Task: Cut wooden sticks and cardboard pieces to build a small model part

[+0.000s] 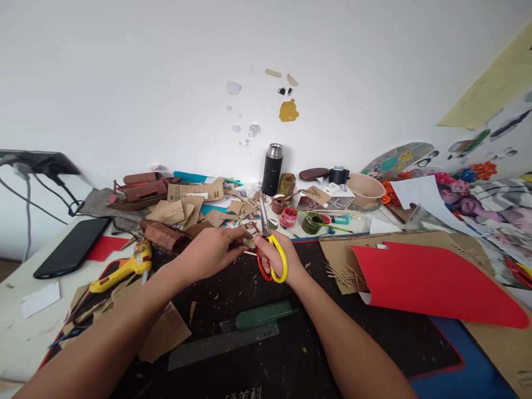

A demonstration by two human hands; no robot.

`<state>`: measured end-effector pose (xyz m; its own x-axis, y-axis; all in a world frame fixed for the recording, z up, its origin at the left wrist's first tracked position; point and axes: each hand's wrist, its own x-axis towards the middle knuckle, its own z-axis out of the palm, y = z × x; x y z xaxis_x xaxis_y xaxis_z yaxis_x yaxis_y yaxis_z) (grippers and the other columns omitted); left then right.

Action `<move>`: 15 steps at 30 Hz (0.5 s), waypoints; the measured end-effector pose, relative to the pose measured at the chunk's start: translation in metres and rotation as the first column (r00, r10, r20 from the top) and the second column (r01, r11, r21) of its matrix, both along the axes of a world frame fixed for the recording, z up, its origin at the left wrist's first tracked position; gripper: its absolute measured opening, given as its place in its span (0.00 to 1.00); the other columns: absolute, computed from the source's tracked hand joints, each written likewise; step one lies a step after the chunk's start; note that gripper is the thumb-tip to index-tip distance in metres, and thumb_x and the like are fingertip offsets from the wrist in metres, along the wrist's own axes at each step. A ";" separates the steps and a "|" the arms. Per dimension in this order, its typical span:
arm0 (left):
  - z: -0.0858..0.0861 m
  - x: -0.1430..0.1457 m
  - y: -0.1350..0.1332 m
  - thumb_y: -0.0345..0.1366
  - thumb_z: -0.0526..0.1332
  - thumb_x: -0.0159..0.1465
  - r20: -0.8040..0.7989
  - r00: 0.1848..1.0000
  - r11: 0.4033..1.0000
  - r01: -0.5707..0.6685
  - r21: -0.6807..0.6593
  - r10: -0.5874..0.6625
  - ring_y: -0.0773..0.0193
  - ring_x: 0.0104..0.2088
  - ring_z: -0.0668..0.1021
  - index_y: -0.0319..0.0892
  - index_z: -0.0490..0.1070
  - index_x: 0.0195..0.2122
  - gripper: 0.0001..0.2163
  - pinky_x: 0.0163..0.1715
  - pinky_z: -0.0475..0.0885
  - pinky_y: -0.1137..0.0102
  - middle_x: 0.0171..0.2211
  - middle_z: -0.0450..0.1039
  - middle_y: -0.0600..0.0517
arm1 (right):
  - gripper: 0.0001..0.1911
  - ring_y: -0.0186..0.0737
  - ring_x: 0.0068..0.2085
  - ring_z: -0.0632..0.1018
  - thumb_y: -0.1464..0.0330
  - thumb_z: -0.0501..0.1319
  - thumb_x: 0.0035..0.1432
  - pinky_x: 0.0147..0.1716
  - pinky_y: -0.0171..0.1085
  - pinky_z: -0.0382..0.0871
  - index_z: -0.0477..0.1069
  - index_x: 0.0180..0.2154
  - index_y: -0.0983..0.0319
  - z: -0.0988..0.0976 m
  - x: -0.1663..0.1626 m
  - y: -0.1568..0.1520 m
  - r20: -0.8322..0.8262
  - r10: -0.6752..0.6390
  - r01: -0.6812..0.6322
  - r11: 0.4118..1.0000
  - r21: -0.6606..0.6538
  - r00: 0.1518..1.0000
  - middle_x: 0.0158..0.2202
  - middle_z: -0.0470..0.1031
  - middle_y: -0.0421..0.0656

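My right hand (pixel 286 256) grips a pair of scissors (pixel 265 219) by the loops, one yellow and one red. Their metal blades point up and away, and look close together. To the left, my left hand (pixel 216 250) reaches in with bent fingers, thumb and forefinger apart, near the scissors. A small brown scrap and a thin pale strip show close to those fingertips; whether they touch is unclear. Beneath both hands lies a black mat (pixel 307 310), with a green utility knife (pixel 264 315) and a clear ruler (pixel 224 346) on it.
Cardboard scraps (pixel 183 213) pile up behind my left hand. Paint jars (pixel 312 223) and a black thermos (pixel 272 170) stand toward the wall. At left are a yellow glue gun (pixel 124 272) and a phone (pixel 72 247); at right, a red sheet (pixel 432 282).
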<state>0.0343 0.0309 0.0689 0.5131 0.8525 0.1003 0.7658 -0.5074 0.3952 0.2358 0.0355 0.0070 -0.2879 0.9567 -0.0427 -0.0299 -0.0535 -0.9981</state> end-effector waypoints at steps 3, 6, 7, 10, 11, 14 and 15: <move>0.001 0.000 0.000 0.40 0.58 0.71 0.026 1.000 1.000 0.001 0.003 -0.001 0.56 0.36 0.84 0.46 0.78 0.49 0.12 0.37 0.71 0.67 0.40 0.86 0.48 | 0.23 0.31 0.12 0.64 0.46 0.65 0.59 0.11 0.29 0.57 0.67 0.37 0.59 0.000 0.000 0.001 0.016 -0.002 0.002 1.000 -0.005 1.000 0.14 0.63 0.28; 0.003 -0.002 0.000 0.42 0.58 0.71 0.029 1.000 1.000 0.002 0.001 -0.002 0.55 0.36 0.84 0.46 0.79 0.47 0.12 0.36 0.71 0.67 0.39 0.85 0.48 | 0.23 0.31 0.12 0.64 0.46 0.64 0.59 0.11 0.29 0.56 0.67 0.37 0.58 -0.001 -0.001 0.001 0.015 0.000 0.001 1.000 -0.010 1.000 0.14 0.63 0.28; 0.004 -0.003 0.001 0.43 0.58 0.71 0.030 1.000 1.000 -0.006 -0.008 0.006 0.54 0.37 0.84 0.46 0.79 0.47 0.12 0.36 0.71 0.67 0.38 0.85 0.47 | 0.23 0.31 0.12 0.64 0.46 0.64 0.59 0.11 0.29 0.56 0.67 0.36 0.58 -0.001 -0.001 0.001 0.006 -0.003 0.003 1.000 -0.014 1.000 0.15 0.63 0.28; 0.007 -0.008 0.003 0.45 0.59 0.71 0.000 0.999 0.998 -0.047 -0.035 0.047 0.52 0.37 0.84 0.45 0.78 0.47 0.13 0.36 0.70 0.66 0.37 0.85 0.47 | 0.23 0.30 0.12 0.63 0.46 0.65 0.59 0.11 0.29 0.56 0.66 0.35 0.58 0.002 0.001 0.001 -0.036 -0.032 0.030 0.999 -0.041 0.999 0.16 0.62 0.29; 0.007 -0.010 0.004 0.45 0.59 0.70 -0.022 0.998 0.998 -0.056 -0.041 0.055 0.52 0.37 0.83 0.45 0.78 0.46 0.13 0.35 0.69 0.66 0.37 0.85 0.47 | 0.23 0.30 0.12 0.63 0.46 0.66 0.58 0.11 0.29 0.56 0.66 0.35 0.58 0.003 0.002 0.001 -0.052 -0.043 0.041 0.998 -0.054 0.998 0.16 0.62 0.29; 0.011 -0.016 0.006 0.44 0.59 0.69 -0.062 0.996 0.996 -0.073 -0.059 0.069 0.52 0.34 0.83 0.45 0.78 0.45 0.12 0.33 0.68 0.66 0.36 0.84 0.47 | 0.25 0.28 0.12 0.62 0.44 0.67 0.58 0.10 0.29 0.55 0.66 0.34 0.58 0.006 0.004 0.001 -0.104 -0.061 0.053 0.995 -0.080 0.993 0.17 0.62 0.29; 0.013 -0.018 0.006 0.44 0.59 0.69 -0.052 0.996 0.995 -0.082 -0.059 0.079 0.53 0.34 0.83 0.45 0.78 0.45 0.12 0.33 0.69 0.66 0.35 0.84 0.47 | 0.26 0.28 0.12 0.62 0.44 0.67 0.58 0.10 0.29 0.55 0.65 0.34 0.58 0.007 0.005 0.000 -0.119 -0.056 0.047 0.996 -0.081 0.991 0.18 0.62 0.29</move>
<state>0.0166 0.0365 0.0821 0.4456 0.8949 0.0228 0.8223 -0.4193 0.3847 0.2404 0.0358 0.0145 -0.2462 0.9655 -0.0853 -0.1544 -0.1259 -0.9799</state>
